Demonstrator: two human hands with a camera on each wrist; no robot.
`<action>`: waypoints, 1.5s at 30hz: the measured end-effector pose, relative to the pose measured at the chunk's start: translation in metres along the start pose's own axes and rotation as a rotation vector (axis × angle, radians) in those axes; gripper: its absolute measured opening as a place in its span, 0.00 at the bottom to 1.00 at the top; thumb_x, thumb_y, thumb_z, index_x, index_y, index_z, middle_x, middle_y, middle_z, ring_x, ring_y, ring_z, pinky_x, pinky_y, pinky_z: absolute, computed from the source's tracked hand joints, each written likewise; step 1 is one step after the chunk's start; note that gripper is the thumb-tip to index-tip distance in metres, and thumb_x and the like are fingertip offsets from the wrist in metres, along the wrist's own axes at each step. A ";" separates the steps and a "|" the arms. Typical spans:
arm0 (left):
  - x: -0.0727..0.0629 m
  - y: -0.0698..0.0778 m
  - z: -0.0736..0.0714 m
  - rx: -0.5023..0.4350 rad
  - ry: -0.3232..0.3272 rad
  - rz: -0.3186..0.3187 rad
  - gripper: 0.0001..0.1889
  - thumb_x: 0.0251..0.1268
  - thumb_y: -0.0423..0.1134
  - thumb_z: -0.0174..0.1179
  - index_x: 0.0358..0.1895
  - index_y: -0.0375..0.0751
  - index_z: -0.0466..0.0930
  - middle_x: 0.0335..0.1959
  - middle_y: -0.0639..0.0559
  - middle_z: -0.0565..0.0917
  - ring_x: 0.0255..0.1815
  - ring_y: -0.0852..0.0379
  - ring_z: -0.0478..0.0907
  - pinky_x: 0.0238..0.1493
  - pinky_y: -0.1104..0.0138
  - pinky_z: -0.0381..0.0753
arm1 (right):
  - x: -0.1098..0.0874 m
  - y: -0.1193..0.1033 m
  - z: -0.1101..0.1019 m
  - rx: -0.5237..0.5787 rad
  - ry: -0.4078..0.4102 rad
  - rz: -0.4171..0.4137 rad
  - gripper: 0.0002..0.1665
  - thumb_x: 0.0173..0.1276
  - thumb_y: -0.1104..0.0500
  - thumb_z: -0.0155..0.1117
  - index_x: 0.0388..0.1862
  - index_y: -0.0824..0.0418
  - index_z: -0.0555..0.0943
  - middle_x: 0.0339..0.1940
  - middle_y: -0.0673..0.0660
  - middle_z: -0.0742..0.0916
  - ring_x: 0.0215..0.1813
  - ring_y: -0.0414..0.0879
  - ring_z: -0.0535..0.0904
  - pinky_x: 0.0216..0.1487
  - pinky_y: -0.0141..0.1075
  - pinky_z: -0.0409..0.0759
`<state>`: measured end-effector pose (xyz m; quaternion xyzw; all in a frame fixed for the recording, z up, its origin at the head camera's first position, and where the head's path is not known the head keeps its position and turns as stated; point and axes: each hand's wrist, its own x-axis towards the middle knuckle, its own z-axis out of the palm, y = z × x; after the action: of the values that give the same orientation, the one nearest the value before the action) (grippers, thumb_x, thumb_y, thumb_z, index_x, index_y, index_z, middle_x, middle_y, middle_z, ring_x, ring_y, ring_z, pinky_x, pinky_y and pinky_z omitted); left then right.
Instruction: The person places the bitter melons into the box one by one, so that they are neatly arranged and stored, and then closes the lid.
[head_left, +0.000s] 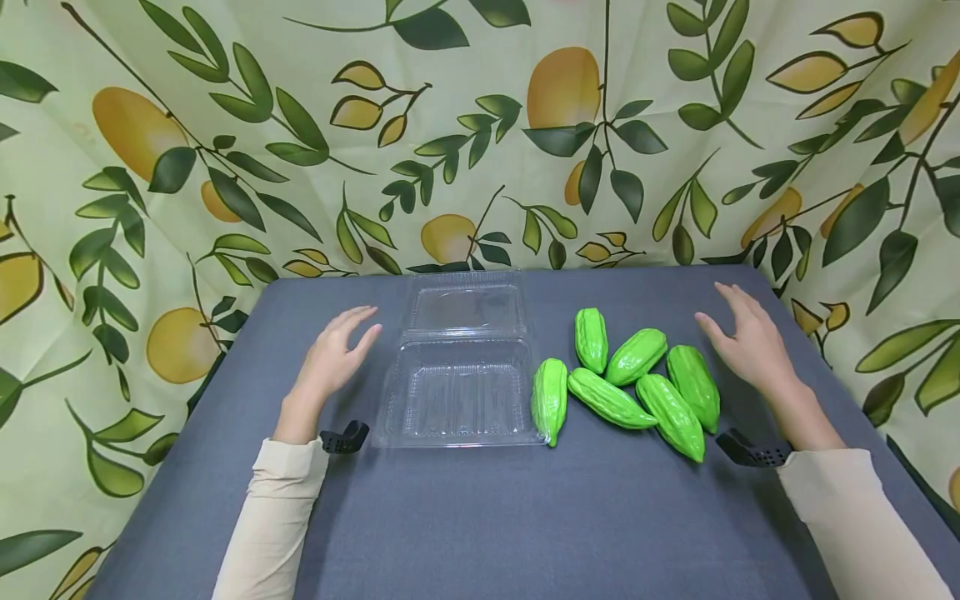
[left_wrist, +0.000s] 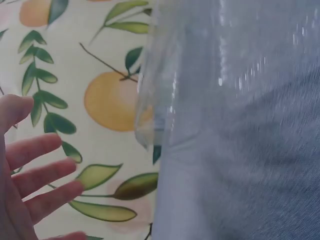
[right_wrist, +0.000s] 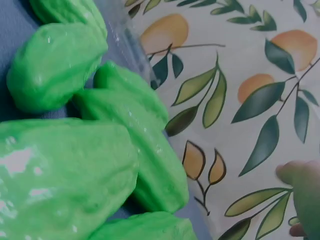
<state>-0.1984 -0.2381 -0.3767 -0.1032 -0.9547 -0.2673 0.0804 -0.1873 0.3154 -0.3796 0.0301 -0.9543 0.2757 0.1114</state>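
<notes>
A clear plastic clamshell box [head_left: 465, 400] lies with its lid [head_left: 467, 307] folded back on the table. Several glossy green bitter melons [head_left: 637, 357] are grouped to its right. The leftmost bitter melon [head_left: 550, 402] lies against the box's right edge. My left hand [head_left: 330, 357] hovers left of the box, fingers spread and holding nothing. To the right of the bitter melons is my right hand [head_left: 750, 337], also bare, its fingers extended and apart from them. In the right wrist view, the nearest bitter melon [right_wrist: 65, 175] fills the lower left.
A grey-blue cloth covers the table [head_left: 480, 525]. Behind it and along both sides hangs a pale curtain [head_left: 450, 167] printed with fruit and leaves. Black wrist cameras show beneath each wrist, the left wrist camera [head_left: 345, 437] close to the box.
</notes>
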 end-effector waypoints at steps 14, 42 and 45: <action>-0.025 -0.014 0.014 -0.410 -0.049 0.039 0.18 0.70 0.35 0.55 0.60 0.34 0.75 0.58 0.35 0.79 0.52 0.66 0.78 0.57 0.67 0.79 | -0.022 -0.006 0.007 0.044 -0.081 0.012 0.38 0.75 0.48 0.51 0.71 0.73 0.57 0.61 0.82 0.72 0.57 0.76 0.72 0.52 0.64 0.73; -0.044 -0.047 0.050 -1.005 -0.363 0.113 0.24 0.66 0.26 0.55 0.64 0.21 0.63 0.43 0.56 0.82 0.42 0.69 0.82 0.45 0.75 0.83 | -0.047 0.010 0.017 0.124 -0.281 0.165 0.47 0.68 0.45 0.61 0.72 0.74 0.56 0.65 0.79 0.69 0.63 0.74 0.68 0.53 0.63 0.72; -0.044 -0.048 0.056 -1.067 -0.354 0.130 0.24 0.65 0.24 0.55 0.63 0.23 0.64 0.41 0.57 0.82 0.41 0.69 0.82 0.45 0.75 0.83 | -0.047 0.013 0.018 0.124 -0.286 0.163 0.47 0.68 0.45 0.62 0.71 0.74 0.57 0.64 0.79 0.70 0.62 0.73 0.69 0.51 0.57 0.75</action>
<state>-0.1729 -0.2558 -0.4565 -0.2313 -0.6780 -0.6859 -0.1279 -0.1469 0.3166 -0.4116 -0.0017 -0.9408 0.3351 -0.0505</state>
